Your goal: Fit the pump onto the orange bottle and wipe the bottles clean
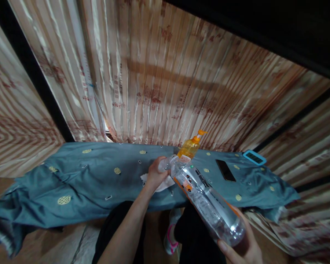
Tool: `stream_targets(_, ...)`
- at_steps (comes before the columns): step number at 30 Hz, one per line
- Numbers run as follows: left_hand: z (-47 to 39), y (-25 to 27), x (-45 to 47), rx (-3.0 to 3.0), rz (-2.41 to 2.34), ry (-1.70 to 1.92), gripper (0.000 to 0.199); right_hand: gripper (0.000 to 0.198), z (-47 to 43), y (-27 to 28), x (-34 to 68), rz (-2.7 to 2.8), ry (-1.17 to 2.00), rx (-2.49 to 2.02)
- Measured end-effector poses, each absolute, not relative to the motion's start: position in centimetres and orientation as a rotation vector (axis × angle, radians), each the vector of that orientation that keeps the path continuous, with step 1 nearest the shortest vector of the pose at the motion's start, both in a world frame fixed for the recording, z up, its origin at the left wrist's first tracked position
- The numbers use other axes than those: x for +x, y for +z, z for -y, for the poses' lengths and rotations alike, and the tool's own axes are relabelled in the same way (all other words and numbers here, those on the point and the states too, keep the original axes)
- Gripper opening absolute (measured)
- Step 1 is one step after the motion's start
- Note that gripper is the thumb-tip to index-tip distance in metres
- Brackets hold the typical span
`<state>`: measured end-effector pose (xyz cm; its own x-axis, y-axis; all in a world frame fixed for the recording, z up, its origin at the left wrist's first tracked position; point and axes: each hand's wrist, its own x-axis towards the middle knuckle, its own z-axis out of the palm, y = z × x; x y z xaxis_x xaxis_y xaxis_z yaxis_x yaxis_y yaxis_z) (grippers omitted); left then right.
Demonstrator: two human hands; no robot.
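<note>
A large clear plastic bottle (pixel 209 209) with a silver and orange label lies tilted in front of me, its neck up and to the left. My right hand (pixel 246 242) grips it around the base. At the neck end, my left hand (pixel 156 174) closes around a small clear plastic container (pixel 165 165) that meets the bottle's mouth; its exact kind is hard to make out. Beneath my left hand a white tissue (pixel 165 184) lies on the cloth. Just behind the bottle neck stands a yellow pump bottle (pixel 190 147) with an orange pump head, partly hidden.
A grey-blue cloth (pixel 93 176) with yellow pineapple prints covers the narrow table. To the right lie a black phone (pixel 226 170) and a blue-framed device (pixel 254 157). Striped plastic sheeting (pixel 154 88) hangs behind, with dark frame bars (pixel 35 73) around it.
</note>
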<state>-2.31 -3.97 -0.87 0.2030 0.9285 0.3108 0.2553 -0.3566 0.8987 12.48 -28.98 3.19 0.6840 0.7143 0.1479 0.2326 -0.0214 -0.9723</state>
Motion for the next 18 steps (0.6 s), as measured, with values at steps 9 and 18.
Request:
stream_targets(9, 3.6, 1.3, -2.2, 1.748, -1.274, 1.078, 0.026, 0.085, 28.9, 2.0, 14.1, 0.845, 0.469, -1.575)
stream_targets(18, 3.7, 1.9, -1.3, 1.771, -1.343, 1.032, 0.021, 0.084, 29.2, 1.1, 16.1, 0.997, 0.551, -1.569)
